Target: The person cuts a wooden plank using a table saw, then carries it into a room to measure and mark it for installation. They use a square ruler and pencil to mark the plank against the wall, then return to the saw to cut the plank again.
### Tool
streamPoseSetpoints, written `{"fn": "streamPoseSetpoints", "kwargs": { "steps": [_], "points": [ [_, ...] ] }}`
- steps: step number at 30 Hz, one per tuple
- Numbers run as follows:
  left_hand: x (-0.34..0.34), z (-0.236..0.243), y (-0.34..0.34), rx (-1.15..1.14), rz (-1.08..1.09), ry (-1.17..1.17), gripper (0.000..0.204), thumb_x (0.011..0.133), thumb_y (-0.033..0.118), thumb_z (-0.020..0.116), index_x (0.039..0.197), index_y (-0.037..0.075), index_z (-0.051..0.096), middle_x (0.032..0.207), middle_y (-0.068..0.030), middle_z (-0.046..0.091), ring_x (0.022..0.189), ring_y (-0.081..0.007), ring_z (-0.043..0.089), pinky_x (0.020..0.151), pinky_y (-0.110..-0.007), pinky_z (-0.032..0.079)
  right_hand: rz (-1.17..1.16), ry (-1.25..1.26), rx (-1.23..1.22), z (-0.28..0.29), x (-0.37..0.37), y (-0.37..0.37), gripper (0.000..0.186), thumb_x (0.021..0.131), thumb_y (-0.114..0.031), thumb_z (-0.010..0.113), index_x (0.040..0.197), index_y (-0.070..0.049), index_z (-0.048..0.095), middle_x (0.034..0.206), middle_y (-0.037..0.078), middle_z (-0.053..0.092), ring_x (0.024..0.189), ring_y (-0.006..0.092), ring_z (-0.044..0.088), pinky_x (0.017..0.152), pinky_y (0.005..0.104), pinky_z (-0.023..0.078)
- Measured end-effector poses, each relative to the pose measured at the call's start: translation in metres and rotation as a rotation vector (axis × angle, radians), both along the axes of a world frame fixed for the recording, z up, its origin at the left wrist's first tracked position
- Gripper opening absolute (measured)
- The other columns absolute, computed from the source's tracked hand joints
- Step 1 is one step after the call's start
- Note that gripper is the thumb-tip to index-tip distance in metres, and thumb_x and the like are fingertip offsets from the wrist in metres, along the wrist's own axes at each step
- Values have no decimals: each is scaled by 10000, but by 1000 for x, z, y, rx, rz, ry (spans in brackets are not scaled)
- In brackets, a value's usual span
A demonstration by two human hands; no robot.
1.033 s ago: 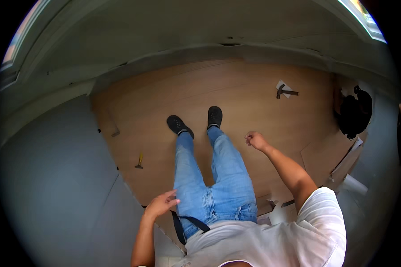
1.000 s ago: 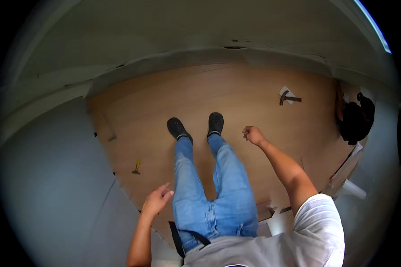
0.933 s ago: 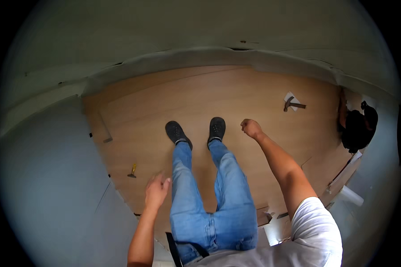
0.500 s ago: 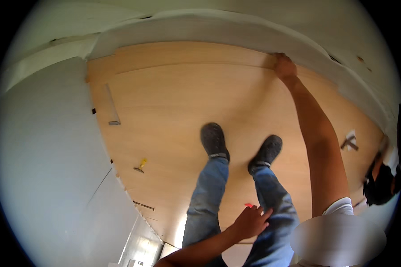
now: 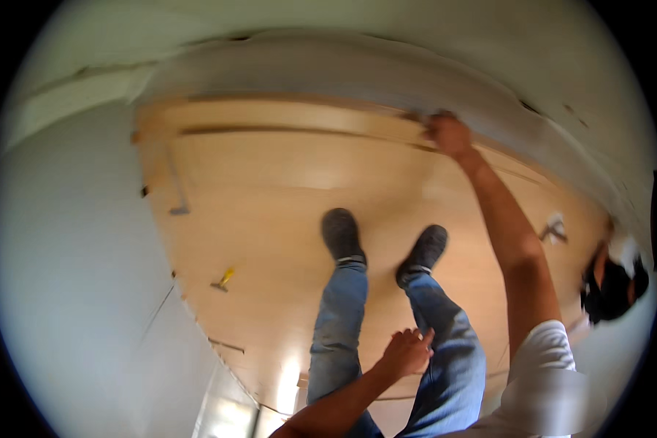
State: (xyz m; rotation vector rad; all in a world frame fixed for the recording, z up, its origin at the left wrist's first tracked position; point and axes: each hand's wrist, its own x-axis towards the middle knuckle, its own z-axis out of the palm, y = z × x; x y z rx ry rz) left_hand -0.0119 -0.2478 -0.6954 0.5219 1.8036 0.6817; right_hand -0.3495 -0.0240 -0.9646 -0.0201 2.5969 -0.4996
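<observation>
A long light-wood floor board (image 5: 292,115) lies along the far edge of the laid floor (image 5: 270,164). A dark line runs along its near side, where it looks slightly raised. My right hand (image 5: 449,135) is closed over the board's far edge, right of the middle, with the arm stretched out; its fingertips are blurred. Close to my body, my left hand (image 5: 407,352) hovers by or rests against my right leg (image 5: 449,343); which of the two I cannot tell. Its fingers are loosely bent and apart, with nothing seen in them.
Grey underlay (image 5: 306,69) borders the boards at the far side. Along the left wall (image 5: 66,233) lie an L-shaped metal bar (image 5: 180,210), a yellow-handled tool (image 5: 223,280) and a thin dark bar (image 5: 228,344). A dark tool (image 5: 555,232) and a person in black (image 5: 612,290) are at right.
The line along the board's near side has become a wider dark gap. My right hand stays at its far edge. The whole view has shifted slightly.
</observation>
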Motion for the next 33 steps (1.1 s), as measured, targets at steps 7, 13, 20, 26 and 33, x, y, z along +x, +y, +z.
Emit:
{"fn": "streamPoseSetpoints", "kwargs": {
  "steps": [7, 13, 20, 26, 33],
  "points": [
    [22, -33, 10, 28, 24, -65, 516, 937, 348, 649, 1355, 54, 579, 1014, -218, 667, 923, -394, 655, 820, -502, 532, 213, 16, 45, 60, 82, -17, 209, 897, -133, 561, 1043, -117, 709, 998, 112, 750, 1028, 303, 705, 891, 450, 565],
    [67, -43, -15, -231, 175, -297, 503, 981, 328, 600, 1387, 35, 558, 1177, -214, 683, 1086, -373, 658, 957, -454, 512, 210, 255, -181, 107, 122, -23, 178, 815, -206, 628, 887, -92, 744, 904, 144, 741, 854, 333, 720, 746, 444, 598],
    [107, 17, -45, -219, 126, -134, 414, 994, 286, 619, 1292, -1, 624, 1126, -214, 709, 1027, -334, 691, 932, -404, 530, 372, 413, -301, 270, 250, 27, 158, 817, -221, 629, 784, -81, 694, 780, 95, 698, 842, 296, 678, 722, 432, 551],
    [36, 152, -54, -189, 656, -363, 309, 1059, 200, 543, 1279, -15, 579, 963, -112, 699, 788, -169, 664, 728, -298, 567, -34, 104, -266, 446, 493, 123, 151, 799, -196, 657, 821, -49, 632, 803, 138, 692, 874, 340, 672, 720, 463, 562],
    [-29, 185, -115, -331, 324, -243, 238, 1044, 220, 554, 1159, 16, 597, 900, -138, 706, 702, -209, 673, 633, -337, 576, -425, -138, -54, 675, 752, 68, 200, 776, -152, 641, 914, -8, 649, 899, 154, 707, 932, 363, 665, 810, 455, 564]
  ]
}}
